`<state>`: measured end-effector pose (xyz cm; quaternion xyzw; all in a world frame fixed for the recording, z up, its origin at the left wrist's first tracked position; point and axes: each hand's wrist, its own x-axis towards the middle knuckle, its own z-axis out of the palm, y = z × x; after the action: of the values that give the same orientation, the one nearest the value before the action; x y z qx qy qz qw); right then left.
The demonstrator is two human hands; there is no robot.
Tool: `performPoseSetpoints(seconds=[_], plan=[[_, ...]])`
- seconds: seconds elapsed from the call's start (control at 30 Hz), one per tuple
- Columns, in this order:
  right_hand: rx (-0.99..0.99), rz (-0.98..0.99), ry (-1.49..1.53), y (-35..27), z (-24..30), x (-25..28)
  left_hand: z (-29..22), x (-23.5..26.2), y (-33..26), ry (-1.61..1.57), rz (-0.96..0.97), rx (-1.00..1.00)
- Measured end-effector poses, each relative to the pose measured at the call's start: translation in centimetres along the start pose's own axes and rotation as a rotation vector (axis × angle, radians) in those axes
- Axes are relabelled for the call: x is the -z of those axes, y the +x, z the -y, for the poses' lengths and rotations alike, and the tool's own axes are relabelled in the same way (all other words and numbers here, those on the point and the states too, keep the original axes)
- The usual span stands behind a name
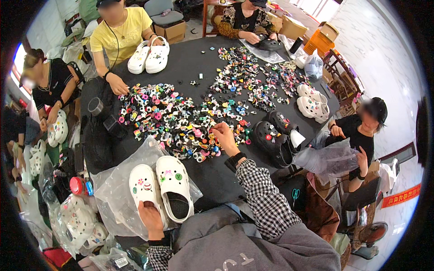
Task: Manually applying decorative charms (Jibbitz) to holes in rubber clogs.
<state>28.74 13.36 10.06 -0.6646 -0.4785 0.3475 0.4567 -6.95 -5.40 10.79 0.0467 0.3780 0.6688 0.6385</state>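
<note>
A pair of white clogs lies on a clear plastic bag (110, 187) at the table's near edge, toes away from me. My left hand (151, 220) grips the left white clog (139, 176) at its foot opening, the fingers partly hidden inside. The right white clog (169, 169) sits against it, with a pink bow and green round charms; red and green charms dot the left one. My right hand (223, 137) reaches to the near right part of a heap of small colourful shoe charms (167, 119). Its thumb and fingertips are pinched together, and what lies between them is too small to make out.
Black clogs (271, 137) and another white pair (312, 104) stand to the right. Across the dark table (190, 58), one person touches white clogs (149, 56) and another handles black clogs (266, 43). Someone at right holds a plastic bag (330, 158). Bagged clogs (77, 219) crowd the left.
</note>
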Motion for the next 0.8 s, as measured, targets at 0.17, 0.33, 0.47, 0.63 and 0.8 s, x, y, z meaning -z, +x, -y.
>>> performPoseSetpoints(seconds=[0.17,0.33,0.47,0.63,0.8], plan=[[-0.091,0.031,0.304,-1.4,0.2,2.1,0.0,0.2,-0.1,0.018,-0.004,-0.035],[-0.116,-0.129,0.342,-3.2,-1.8,5.7,0.0,0.1,-0.1,-0.005,0.048,-0.039],[-0.24,-0.221,0.476,-5.0,-3.4,8.6,-0.2,-0.1,-0.1,0.001,0.053,-0.017],[-0.261,-0.172,0.368,-6.4,-4.6,10.0,-0.4,-0.6,-0.2,-0.004,0.075,-0.013],[-0.289,-0.181,0.311,-6.4,-6.3,9.6,-0.1,0.4,0.1,-0.028,0.064,-0.006]])
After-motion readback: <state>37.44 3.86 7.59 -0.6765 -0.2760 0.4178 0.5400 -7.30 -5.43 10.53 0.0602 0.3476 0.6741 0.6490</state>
